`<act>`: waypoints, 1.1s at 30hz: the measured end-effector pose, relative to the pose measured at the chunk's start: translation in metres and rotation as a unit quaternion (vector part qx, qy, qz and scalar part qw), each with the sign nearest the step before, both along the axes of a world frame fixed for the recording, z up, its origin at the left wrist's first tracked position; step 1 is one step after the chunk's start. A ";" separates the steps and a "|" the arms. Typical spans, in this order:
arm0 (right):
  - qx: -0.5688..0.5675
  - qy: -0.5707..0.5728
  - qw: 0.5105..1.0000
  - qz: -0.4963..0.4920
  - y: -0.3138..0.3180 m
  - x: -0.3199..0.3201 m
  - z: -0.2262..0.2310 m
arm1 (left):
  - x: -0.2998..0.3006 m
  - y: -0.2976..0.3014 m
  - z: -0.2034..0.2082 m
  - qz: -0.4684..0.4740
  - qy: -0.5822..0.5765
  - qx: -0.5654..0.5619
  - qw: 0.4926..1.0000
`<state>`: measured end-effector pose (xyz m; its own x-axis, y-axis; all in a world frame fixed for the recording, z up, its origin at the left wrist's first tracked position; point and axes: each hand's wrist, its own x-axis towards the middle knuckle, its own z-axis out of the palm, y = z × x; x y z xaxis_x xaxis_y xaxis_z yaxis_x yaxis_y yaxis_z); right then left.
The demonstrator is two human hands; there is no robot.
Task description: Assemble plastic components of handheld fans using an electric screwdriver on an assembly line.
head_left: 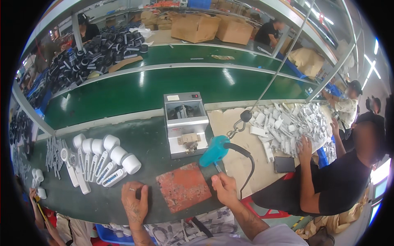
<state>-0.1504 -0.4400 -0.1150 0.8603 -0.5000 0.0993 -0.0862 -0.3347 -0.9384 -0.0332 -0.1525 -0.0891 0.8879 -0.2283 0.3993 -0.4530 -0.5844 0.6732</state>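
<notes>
Now — screwdriver [214, 151] above right hand [223, 187] (suspended), left hand [134, 201] apart

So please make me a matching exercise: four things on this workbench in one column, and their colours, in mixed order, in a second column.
Things:
1. Hanging power screwdriver
2. Mat between the hands
3. Small box machine
4. Handheld devices beside the left hand

Colours:
A. white
B. teal
C. grey
D. rusty red

Pairs: 1-B, 2-D, 3-C, 4-A. The right hand touches the screwdriver's tip.
</notes>
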 end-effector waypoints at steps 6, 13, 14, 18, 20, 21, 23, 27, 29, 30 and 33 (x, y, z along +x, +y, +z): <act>-0.006 -0.021 1.000 -0.015 -0.001 0.002 -0.005 | 0.000 -0.001 0.000 -0.001 0.001 -0.002 1.000; 0.003 -0.022 1.000 -0.016 -0.001 0.002 -0.006 | 0.000 -0.001 0.000 -0.004 0.001 -0.001 1.000; 0.003 -0.022 1.000 -0.015 -0.001 0.002 -0.005 | 0.000 -0.001 0.000 -0.002 0.002 0.000 1.000; 0.001 -0.017 1.000 -0.013 0.000 0.002 -0.003 | 0.000 0.000 0.000 -0.002 0.001 0.000 1.000; 0.001 -0.015 1.000 -0.012 0.000 0.002 -0.003 | 0.001 0.000 0.000 -0.002 0.005 0.001 1.000; -0.001 -0.016 1.000 -0.012 0.000 0.002 -0.002 | 0.000 0.000 0.000 -0.002 0.005 0.001 1.000; -0.002 -0.017 1.000 -0.012 0.000 0.002 -0.002 | 0.000 0.001 0.001 -0.004 0.004 0.001 1.000; -0.003 -0.016 1.000 -0.012 0.000 0.002 -0.005 | 0.001 0.000 0.001 -0.006 0.004 0.002 1.000; -0.003 -0.015 1.000 -0.011 0.000 0.002 -0.004 | 0.001 0.001 0.001 -0.005 0.004 0.003 1.000; -0.007 -0.001 1.000 -0.003 -0.001 0.001 -0.003 | 0.001 0.000 0.001 -0.005 0.004 0.001 1.000; -0.010 0.014 1.000 0.005 -0.002 0.000 -0.003 | 0.001 -0.001 0.001 -0.005 0.002 -0.003 1.000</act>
